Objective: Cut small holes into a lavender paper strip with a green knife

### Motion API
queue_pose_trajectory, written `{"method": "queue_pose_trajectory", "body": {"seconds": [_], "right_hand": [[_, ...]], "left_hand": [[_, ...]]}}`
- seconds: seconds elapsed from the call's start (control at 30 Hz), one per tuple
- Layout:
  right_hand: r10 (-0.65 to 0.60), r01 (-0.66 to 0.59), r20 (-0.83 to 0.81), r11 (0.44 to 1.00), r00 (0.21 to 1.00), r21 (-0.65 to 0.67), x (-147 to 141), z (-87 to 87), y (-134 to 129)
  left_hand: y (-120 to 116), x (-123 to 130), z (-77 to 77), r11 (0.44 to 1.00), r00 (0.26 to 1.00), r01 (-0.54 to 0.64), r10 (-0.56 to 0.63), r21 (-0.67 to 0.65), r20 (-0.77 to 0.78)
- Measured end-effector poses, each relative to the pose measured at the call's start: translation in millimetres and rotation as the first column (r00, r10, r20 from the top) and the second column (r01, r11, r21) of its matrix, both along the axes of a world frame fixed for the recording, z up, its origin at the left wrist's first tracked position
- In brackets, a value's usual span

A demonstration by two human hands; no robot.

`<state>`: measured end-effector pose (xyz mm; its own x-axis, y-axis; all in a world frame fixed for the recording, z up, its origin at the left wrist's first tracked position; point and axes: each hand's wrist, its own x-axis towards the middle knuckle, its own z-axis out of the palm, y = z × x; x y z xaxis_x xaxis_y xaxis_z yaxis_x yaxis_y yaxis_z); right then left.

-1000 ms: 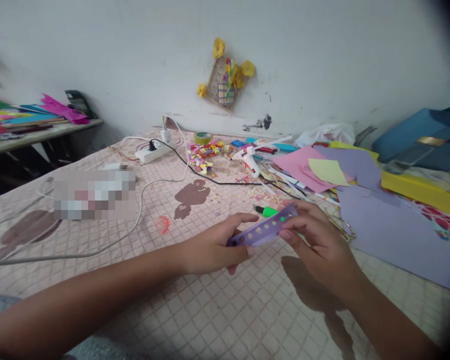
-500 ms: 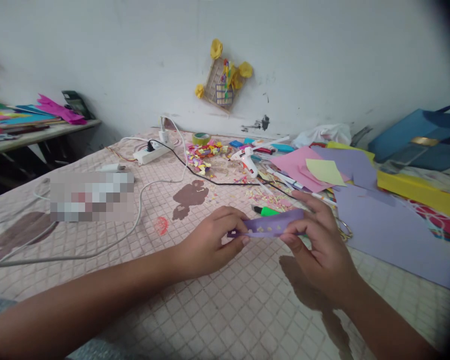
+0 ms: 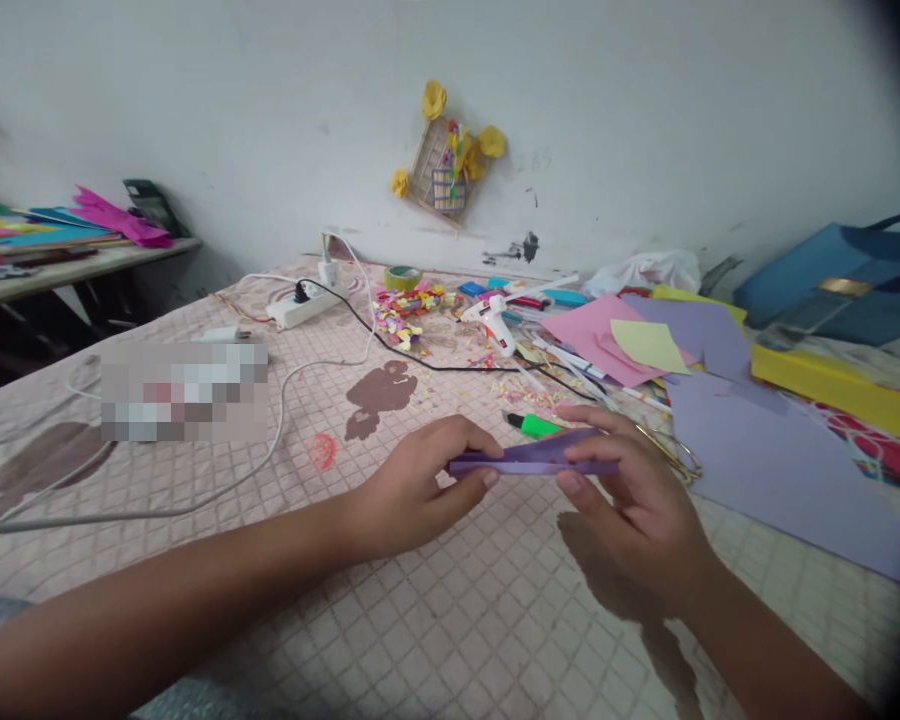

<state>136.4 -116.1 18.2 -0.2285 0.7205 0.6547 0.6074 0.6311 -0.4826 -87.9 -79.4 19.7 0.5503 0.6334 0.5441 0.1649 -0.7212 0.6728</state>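
A folded strip of purple paper (image 3: 529, 466) is held level between my two hands, above the patterned tablecloth. My left hand (image 3: 439, 475) pinches its left end between thumb and fingers. At the right end, my right hand (image 3: 630, 490) grips the strip, thumb below and fingers along the top. The paper's back layer rises slightly toward my right hand, leaving a narrow gap at the fold. Just behind the strip lies a green-handled cutter (image 3: 534, 426), partly covered by the paper and my right hand. Gold-coloured loops (image 3: 679, 452), perhaps scissor handles, show beside my right hand.
A white glue gun (image 3: 493, 325) lies among paper scraps (image 3: 401, 318). Purple sheets (image 3: 787, 480) and pink paper (image 3: 600, 335) cover the right side. A power strip (image 3: 307, 303) and white cable (image 3: 281, 400) occupy the left. A blue bag (image 3: 847, 280) stands at far right.
The purple strip has turned and closed up, so its small cut-out holes no longer show and its folded front edge faces me. My right fingers have shifted slightly left along it.
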Motion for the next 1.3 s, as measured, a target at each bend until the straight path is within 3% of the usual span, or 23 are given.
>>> {"method": "queue_pose_trajectory", "body": {"seconds": [0.1,0.23,0.4,0.5,0.6,0.7,0.8,0.87,0.97,1.1,1.17,1.3], "right_hand": [[0.031,-0.042,-0.137,0.997,0.990,-0.072,1,-2.8,-1],[-0.022,-0.081,-0.372,0.962,0.928,-0.260,-3,-3.5,-4],[-0.084,-0.107,-0.441,0.914,0.894,-0.392,-12,-4.5,-7],[-0.126,-0.077,-0.439,0.906,0.890,-0.417,-16,-5.8,-6],[-0.164,-0.041,-0.428,0.902,0.889,-0.429,-17,-5.3,-5],[-0.171,-0.030,-0.423,0.903,0.890,-0.428,-16,-3.0,-4],[-0.127,-0.071,-0.418,0.902,0.899,-0.427,-14,-1.5,-4],[-0.106,-0.110,-0.442,0.893,0.891,-0.436,-14,-1.7,-5],[-0.124,-0.165,-0.511,0.859,0.851,-0.484,-14,-2.3,-5],[-0.210,-0.237,-0.587,0.771,0.782,-0.591,-16,-1.1,-2],[-0.237,-0.258,-0.600,0.741,0.764,-0.620,-16,-0.5,-1],[-0.267,-0.265,-0.630,0.738,0.730,-0.620,-17,-0.5,0]], "left_hand": [[1,2,-1.9,0.960,0.992,0.011,0.026,-0.281,0.126],[4,5,-2.3,0.790,0.965,0.118,0.051,-0.601,0.256],[4,11,-2.1,0.526,0.893,0.231,0.218,-0.818,0.393],[3,13,-3.1,0.463,0.874,0.246,0.274,-0.851,0.402],[3,13,-3.3,0.505,0.887,0.206,0.265,-0.838,0.378],[6,10,-1.3,0.601,0.929,0.121,0.211,-0.790,0.303],[8,8,2.3,0.695,0.956,0.043,0.179,-0.717,0.231],[9,8,4.6,0.718,0.962,0.006,0.185,-0.696,0.199],[9,8,5.5,0.729,0.965,-0.030,0.198,-0.684,0.169],[8,8,1.8,0.769,0.972,-0.045,0.182,-0.638,0.150],[8,7,-0.6,0.817,0.976,-0.064,0.171,-0.572,0.135],[9,4,-2.5,0.919,0.985,-0.077,0.131,-0.386,0.116]]}}
